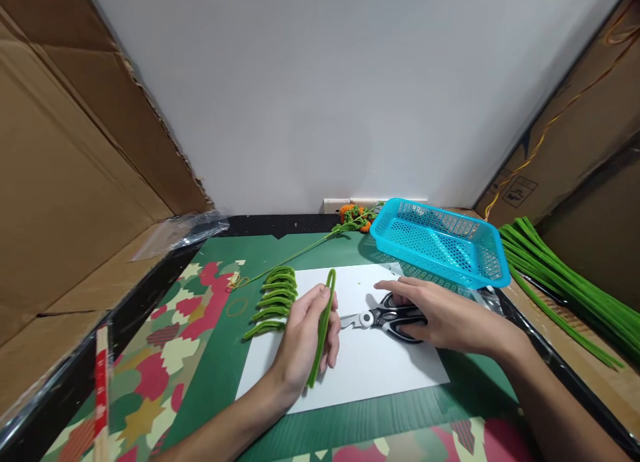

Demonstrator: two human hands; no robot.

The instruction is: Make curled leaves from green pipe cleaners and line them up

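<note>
My left hand (309, 325) pinches a green fuzzy pipe cleaner (324, 329), folded into a narrow loop with its bend at the top. Over the white paper (350, 382), a pair of black-and-grey scissors (367, 319) points its blades left, towards that hand; the blade tips are hidden behind its fingers. My right hand (425, 312) is at the scissors' handles, thumb by the lower loop, other fingers over the upper one, index finger stretched out. Left of the paper, partly on it, several short bent green pipe cleaner pieces (275, 301) lie in a row.
A blue plastic basket (440, 272) stands behind my right hand. An orange flower with a green stem (300, 254) lies at the back. Long green pipe cleaners (565, 282) lie at the right. Cardboard walls (70, 129) flank the table; a clear plastic bag (183, 234) rests back left.
</note>
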